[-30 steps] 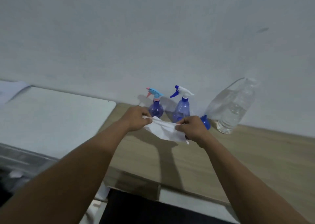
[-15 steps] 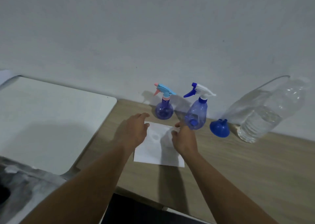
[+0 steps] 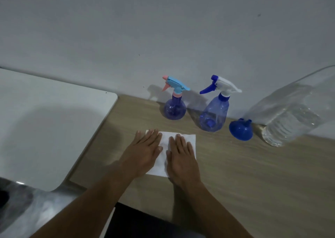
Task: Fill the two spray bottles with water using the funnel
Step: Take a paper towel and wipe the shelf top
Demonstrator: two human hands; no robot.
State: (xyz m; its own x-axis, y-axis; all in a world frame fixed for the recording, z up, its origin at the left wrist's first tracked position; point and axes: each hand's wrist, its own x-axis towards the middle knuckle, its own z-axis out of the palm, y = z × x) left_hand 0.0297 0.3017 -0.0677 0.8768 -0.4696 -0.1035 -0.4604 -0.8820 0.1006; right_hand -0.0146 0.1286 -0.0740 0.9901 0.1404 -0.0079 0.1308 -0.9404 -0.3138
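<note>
The round spray bottle (image 3: pixel 175 111) and the taller spray bottle (image 3: pixel 213 116) are standing upright side by side at the back of the bench (image 3: pixel 253 174), close to the wall (image 3: pixel 163 29), both with their trigger heads on. They are looking like thin translucent plastic, so I am judging them light, easy to tip and a little squashy. The best hold is probably around the belly or neck while the other hand is unscrewing the collar under the trigger. How much water is inside I cannot tell.

The funnel (image 3: pixel 240 130) is sitting just right of the taller bottle, wide mouth down and its spout pointing up. It is looking stiff and light, and is best pinched by the rim. Beyond it the large clear water bottle (image 3: pixel 290 122) is leaning toward the wall, partly filled. That one is likely heavy, sloshy and smooth-sided, so two hands or a firm hold low on the ribbed body would be wise.

In front of the bottles, a white sheet (image 3: pixel 188 138) is lying flat on the bench. The left hand (image 3: pixel 145 150) and right hand (image 3: pixel 181 154) are pressing it down, palms flat and fingers straight. Neither grip is closing on anything. A white surface (image 3: pixel 45 120) is adjoining the bench on the left.
</note>
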